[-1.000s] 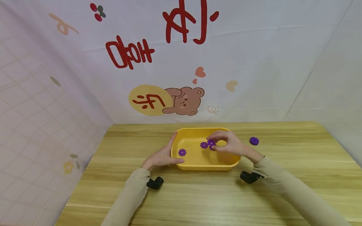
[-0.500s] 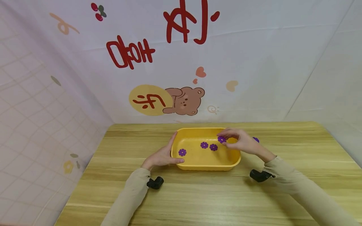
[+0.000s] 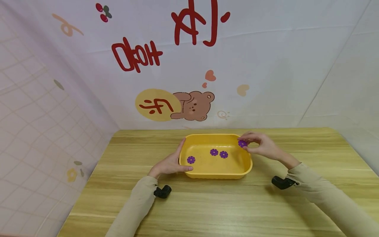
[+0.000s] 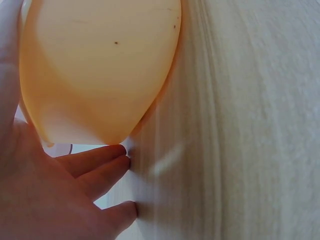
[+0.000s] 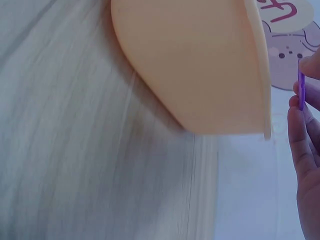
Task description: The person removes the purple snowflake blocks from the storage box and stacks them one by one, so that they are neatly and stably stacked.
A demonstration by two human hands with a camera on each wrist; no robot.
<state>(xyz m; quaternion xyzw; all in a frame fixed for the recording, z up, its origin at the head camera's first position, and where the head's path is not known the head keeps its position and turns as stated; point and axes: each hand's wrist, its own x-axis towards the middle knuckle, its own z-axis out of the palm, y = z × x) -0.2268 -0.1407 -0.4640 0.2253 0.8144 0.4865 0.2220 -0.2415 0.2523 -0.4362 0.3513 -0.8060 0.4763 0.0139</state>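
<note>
Half-hidden disc: purple notched plastic disc point(image 3: 242, 144), partly covered by the fingers of the right hand point(image 3: 263, 146) pinching it at the right end of the yellow rounded-rectangular plastic tub point(image 3: 207, 165)
Inside tub: three matching discs point(image 3: 223, 154), flat
Tub's left end: gripped by left hand point(image 3: 169, 164)
Table: wood-grain tabletop point(image 3: 207, 207)
Backdrop: white printed cloth point(image 3: 266, 59)

A wood-grain table point(image 3: 213, 207) spans the lower frame. Behind it, you face a white backdrop point(image 3: 281, 75) printed with red lettering point(image 3: 214, 19) at top centre, red cherries point(image 3: 104, 18) at upper left, and, mid-frame, a sideways brown bear point(image 3: 195, 105) touching a yellow circle point(image 3: 163, 115); a pale grid point(image 3: 32, 138) covers the far left.
</note>
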